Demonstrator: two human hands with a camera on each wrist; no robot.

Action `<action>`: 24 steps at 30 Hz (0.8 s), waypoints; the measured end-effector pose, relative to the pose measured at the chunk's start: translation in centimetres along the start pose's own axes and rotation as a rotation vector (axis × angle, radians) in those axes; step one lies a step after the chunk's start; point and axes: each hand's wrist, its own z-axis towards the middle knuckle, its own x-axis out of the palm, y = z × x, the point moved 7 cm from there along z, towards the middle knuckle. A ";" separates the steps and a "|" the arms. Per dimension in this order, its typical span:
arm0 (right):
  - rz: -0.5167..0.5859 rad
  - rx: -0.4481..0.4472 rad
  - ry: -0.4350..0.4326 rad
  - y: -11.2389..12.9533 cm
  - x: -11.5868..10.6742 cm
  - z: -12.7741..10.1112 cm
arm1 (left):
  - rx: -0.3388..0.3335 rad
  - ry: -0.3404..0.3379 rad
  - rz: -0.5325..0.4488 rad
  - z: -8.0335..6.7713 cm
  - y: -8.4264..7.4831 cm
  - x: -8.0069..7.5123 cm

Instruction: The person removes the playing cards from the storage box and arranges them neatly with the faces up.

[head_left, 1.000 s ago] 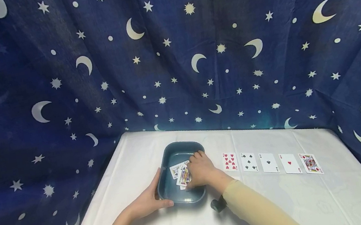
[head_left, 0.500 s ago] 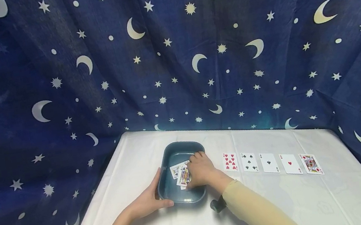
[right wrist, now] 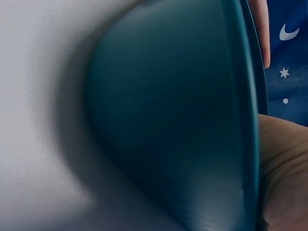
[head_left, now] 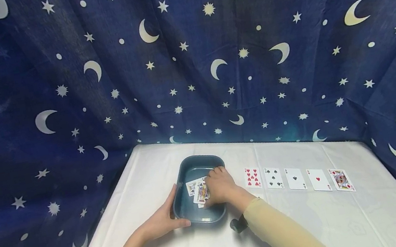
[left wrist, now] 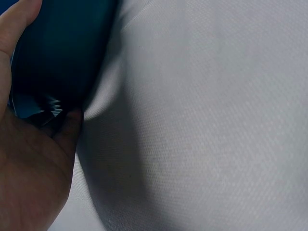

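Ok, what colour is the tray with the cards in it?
The tray is plain dark blue-green; it shows best in the head view.

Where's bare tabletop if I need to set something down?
Bare white tablecloth lies behind the row of five playing cards toward the starry curtain, and nearer than that row, right of the right sleeve. Another patch lies left of the blue tray, beyond the left hand. Crowded: the tray's middle, with face cards and the right hand.

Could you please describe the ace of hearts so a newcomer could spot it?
On the white table, right of the blue tray, five cards lie in a row. The ace of hearts is second from the right, the only one showing a single red heart.
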 end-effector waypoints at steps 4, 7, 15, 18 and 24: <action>0.023 0.013 0.009 0.0 -0.2 0.0 | -0.004 0.000 0.003 0.0 0.0 0.0; 0.027 0.015 0.011 0.0 -0.1 0.0 | -0.006 0.001 0.008 0.0 0.1 0.0; 0.043 0.002 -0.016 -0.2 0.4 0.3 | -0.016 -0.002 -0.001 0.0 0.2 0.1; 0.055 -0.006 -0.026 -0.2 0.5 0.4 | -0.009 -0.001 -0.005 0.0 0.2 0.1; 0.095 -0.013 -0.040 -0.3 0.4 0.2 | 0.011 0.000 -0.014 0.1 0.1 0.1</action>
